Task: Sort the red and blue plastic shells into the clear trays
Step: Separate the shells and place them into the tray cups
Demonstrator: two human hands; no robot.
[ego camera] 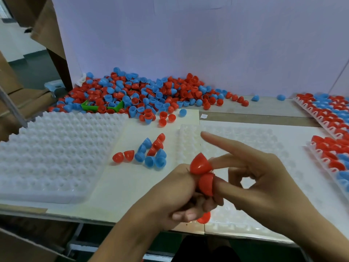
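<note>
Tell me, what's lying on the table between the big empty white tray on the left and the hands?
In the head view, a small cluster of loose red and blue shells lies on the pale sheet between the empty white tray and the hands.

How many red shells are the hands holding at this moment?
3 visible: one red shell on top between both hands, a second just below it, and a third poking out under the left hand. More may be hidden.

Red shells [204, 173] between both hands
</note>
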